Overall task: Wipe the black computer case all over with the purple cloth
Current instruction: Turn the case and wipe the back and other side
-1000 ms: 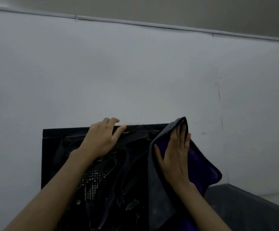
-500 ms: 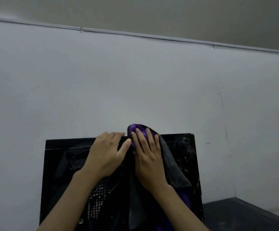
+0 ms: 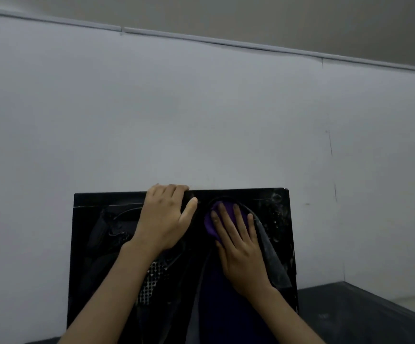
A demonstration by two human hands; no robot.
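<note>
The black computer case stands in front of me, its glossy side panel facing me. My left hand grips the case's top far edge, fingers curled over it, thumb lying on the panel. My right hand presses the purple cloth flat against the panel near the top, fingers straight and spread. The cloth hangs down under my palm, its grey underside folded out to the right.
A pale wall rises right behind the case. A dark table surface runs along the lower right. A perforated metal grille shows through or reflects in the panel below my left wrist.
My right hand with the cloth swept left from the case's right edge across the panel, then slid back right and a little down. The left hand kept its hold on the top edge.
</note>
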